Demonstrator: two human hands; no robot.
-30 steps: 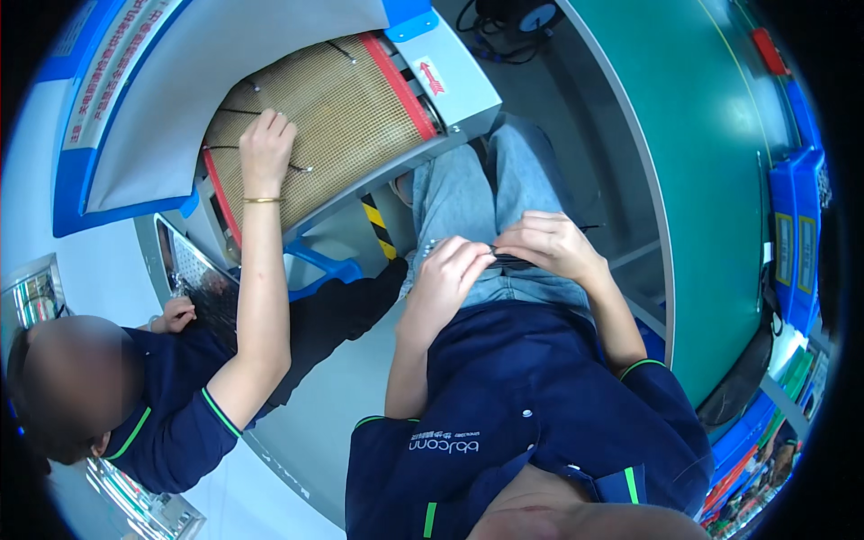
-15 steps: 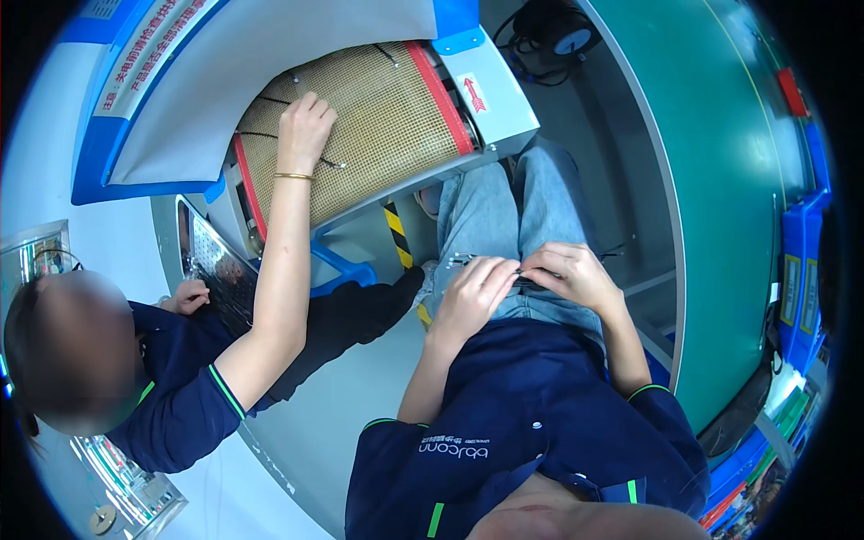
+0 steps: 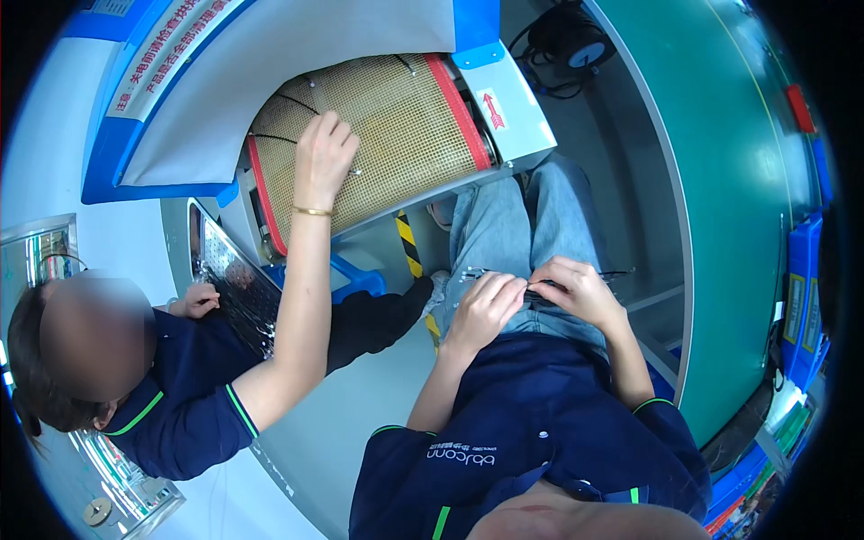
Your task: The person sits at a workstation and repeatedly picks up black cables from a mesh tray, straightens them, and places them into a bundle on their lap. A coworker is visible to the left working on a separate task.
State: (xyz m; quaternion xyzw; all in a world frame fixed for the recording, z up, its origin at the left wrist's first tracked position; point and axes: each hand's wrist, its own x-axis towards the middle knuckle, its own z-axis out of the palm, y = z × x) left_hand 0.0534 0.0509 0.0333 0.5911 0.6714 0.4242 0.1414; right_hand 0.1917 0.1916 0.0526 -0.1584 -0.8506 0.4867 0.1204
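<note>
Over my lap, my left hand (image 3: pixel 490 310) and my right hand (image 3: pixel 574 290) almost meet, each closed in a pinch. Between and behind the fingers run thin dark cables (image 3: pixel 545 286), partly hidden by the hands. Small pale connector ends (image 3: pixel 473 272) stick out beyond the left hand. Past the right hand, more dark cable ends (image 3: pixel 618 273) show. The exact spot pinched is too small to make out.
At the left a co-worker reaches a hand (image 3: pixel 324 157) onto a mesh conveyor belt (image 3: pixel 405 117) carrying several black cables. Beside that person is a metal tray (image 3: pixel 236 270) with dark cables. A green table (image 3: pixel 711 180) curves along my right, with blue bins (image 3: pixel 801 279) beyond.
The whole view has shifted slightly, so things sit a little further right and lower. My fingers have changed position slightly on the cables. The co-worker's hand remains at the belt.
</note>
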